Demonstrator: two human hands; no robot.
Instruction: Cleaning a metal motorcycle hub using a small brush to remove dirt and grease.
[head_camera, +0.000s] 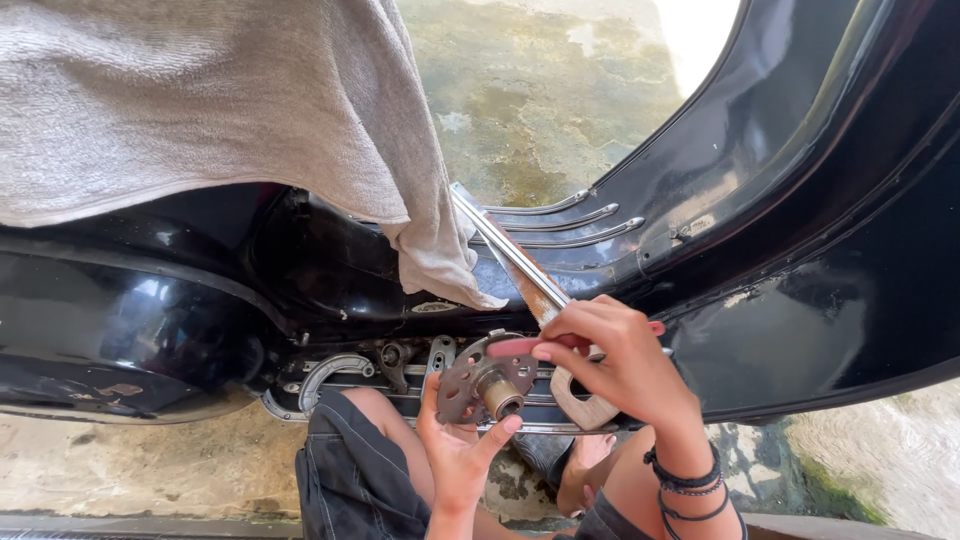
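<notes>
My left hand holds up a round, rusty metal plate with holes and a brass-coloured hub, thumb under the hub. My right hand, with black bands on its wrist, pinches a red-handled tool whose tip touches the plate's upper edge. Behind the right hand, a long flat metal lever slants up to the left, and its broad rusty end shows below the hand.
A black scooter body curves around me, with chrome floor strips and loose metal parts on the footboard. A grey towel drapes over the seat at upper left. My knees in dark shorts are below. Stained concrete ground lies beyond.
</notes>
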